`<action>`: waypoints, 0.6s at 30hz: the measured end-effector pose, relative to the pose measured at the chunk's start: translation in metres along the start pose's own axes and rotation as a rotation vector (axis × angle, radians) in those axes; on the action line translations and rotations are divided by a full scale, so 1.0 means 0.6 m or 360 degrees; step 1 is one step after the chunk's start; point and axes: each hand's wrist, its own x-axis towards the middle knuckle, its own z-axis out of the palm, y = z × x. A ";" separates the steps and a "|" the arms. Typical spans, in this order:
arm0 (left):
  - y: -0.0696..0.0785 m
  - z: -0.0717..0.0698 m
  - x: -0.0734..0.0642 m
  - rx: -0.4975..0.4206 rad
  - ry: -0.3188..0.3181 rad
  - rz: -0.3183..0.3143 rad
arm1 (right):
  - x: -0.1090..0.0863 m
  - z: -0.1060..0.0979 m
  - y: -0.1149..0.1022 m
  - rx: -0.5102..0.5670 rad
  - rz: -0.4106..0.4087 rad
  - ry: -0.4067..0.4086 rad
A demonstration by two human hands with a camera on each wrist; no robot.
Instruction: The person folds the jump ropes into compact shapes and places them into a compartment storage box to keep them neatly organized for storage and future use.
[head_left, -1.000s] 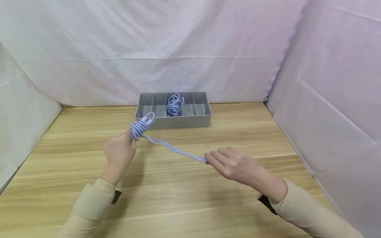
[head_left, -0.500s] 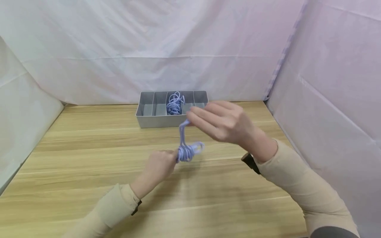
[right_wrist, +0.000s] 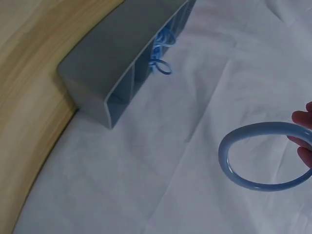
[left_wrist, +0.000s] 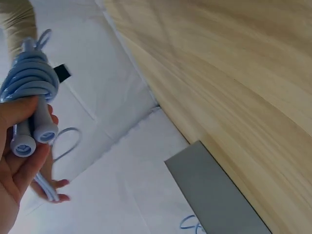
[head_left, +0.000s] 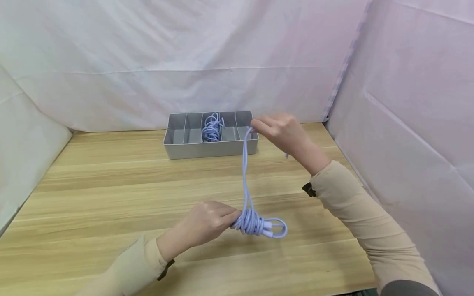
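Note:
My left hand grips a light blue jump rope above the table. In the left wrist view its two handles lie side by side in that hand, with the cord wound round them in several turns. A folded loop sticks out at the far end of the bundle. Up and to the right, my right hand pinches a doubled length of cord that runs up from the windings. Beyond those fingers a loose loop of cord hangs, as the right wrist view shows.
At the back of the wooden table stands a grey box divided into several compartments. A second light blue coiled rope lies in its middle compartment. White cloth closes off the back and both sides.
My left hand has carried the wound bundle right and toward me. The right hand swung up and left with the cord, then slightly right, and the cord now runs nearly upright between the hands.

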 end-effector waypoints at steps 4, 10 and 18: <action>0.004 -0.008 0.007 -0.0134 0.0200 0.0030 | -0.037 0.029 -0.002 -0.0053 -0.0010 -0.0104; 0.009 -0.008 0.007 -0.0149 0.0303 0.0054 | -0.082 0.067 -0.021 -0.0148 -0.0110 -0.0218; 0.009 0.004 0.000 -0.0227 0.0348 0.0010 | -0.109 0.106 -0.054 -0.0109 -0.0060 -0.0256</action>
